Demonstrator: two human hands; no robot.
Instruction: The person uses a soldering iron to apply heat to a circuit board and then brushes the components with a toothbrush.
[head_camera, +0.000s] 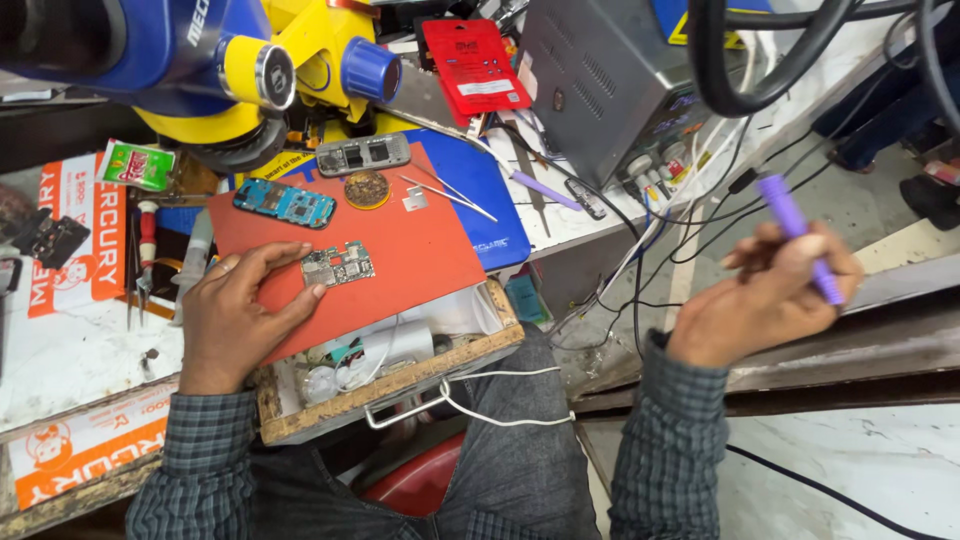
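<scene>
A red flat package (476, 65) with a white label strip lay at the far side of the table, just left of a grey metal box (610, 85) with vent slots. A small green packet (138, 165) sat at the far left under the blue and yellow microscope (210, 60). Orange and white printed sheets (75, 240) covered the left part of the table (60, 350), one near the edge and one farther back.

The left hand (235, 310) rested on an orange mat (400, 250), its fingers apart, with thumb and fingertips touching the edges of a small circuit board (338, 266) near the mat's middle. Farther on the mat lay a blue phone board (284, 203), a grey phone frame (362, 154), a round brown tin (367, 188), a small metal shield (415, 201) and tweezers (450, 195). A blue mat (480, 200) showed beneath, on the right.

The right hand (770, 295) was held well to the right, off the table, its grip closed around a purple tool handle (795, 230). The orange mat lay over an open wooden drawer (400, 370) holding white cable. White and black wires (680, 200) hung off the table's right edge above a grey floor (860, 460).
</scene>
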